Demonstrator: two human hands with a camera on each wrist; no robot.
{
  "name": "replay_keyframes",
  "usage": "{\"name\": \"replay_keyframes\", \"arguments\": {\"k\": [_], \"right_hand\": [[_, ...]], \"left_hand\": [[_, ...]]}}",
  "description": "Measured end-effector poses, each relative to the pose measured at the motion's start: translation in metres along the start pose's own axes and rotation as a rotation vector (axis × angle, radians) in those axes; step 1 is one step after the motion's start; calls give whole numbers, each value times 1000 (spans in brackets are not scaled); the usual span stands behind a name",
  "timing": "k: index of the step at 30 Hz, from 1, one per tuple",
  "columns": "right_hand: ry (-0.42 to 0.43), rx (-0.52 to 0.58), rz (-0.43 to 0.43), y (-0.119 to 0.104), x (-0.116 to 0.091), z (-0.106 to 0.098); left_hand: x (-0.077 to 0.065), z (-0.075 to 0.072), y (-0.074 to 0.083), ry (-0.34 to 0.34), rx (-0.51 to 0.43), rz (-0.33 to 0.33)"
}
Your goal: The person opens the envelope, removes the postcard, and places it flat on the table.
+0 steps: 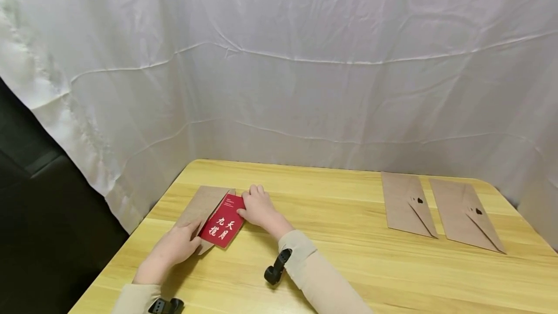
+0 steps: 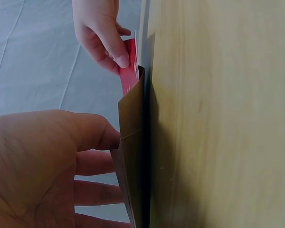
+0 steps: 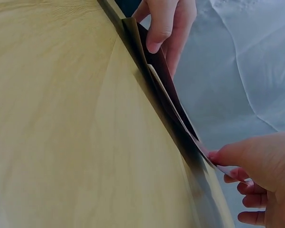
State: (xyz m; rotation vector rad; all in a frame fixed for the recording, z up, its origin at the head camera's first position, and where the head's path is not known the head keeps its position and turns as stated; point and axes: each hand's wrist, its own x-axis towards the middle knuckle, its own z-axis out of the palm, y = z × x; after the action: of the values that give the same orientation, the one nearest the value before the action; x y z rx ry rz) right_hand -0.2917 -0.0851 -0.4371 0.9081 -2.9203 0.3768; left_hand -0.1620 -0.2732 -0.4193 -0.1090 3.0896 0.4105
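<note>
A brown paper envelope (image 1: 196, 206) lies at the left of the table, its mouth facing right. My left hand (image 1: 176, 246) grips it by the near part of the mouth, thumb at the opening and fingers on the outer side. In the right wrist view a gap shows between the envelope's layers. My right hand (image 1: 260, 210) pinches a red booklet (image 1: 223, 222) with pale Chinese characters by its right edge, thumb on top. The booklet's left side is tucked into the envelope mouth and hidden there; most of its cover shows.
Two more brown envelopes (image 1: 407, 205) (image 1: 466, 214) lie side by side at the table's right, each with a small dark mark. A pale curtain (image 1: 305, 101) hangs behind the wooden table (image 1: 331, 256). Something black (image 1: 48, 197) stands off its left side.
</note>
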Motion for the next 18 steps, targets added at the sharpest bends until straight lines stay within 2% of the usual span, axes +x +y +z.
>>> {"name": "replay_keyframes", "arguments": {"k": [18], "right_hand": [[-1,10,-29,20,-4,-11]], "left_hand": [[5,0,-6,12,12,9]]}}
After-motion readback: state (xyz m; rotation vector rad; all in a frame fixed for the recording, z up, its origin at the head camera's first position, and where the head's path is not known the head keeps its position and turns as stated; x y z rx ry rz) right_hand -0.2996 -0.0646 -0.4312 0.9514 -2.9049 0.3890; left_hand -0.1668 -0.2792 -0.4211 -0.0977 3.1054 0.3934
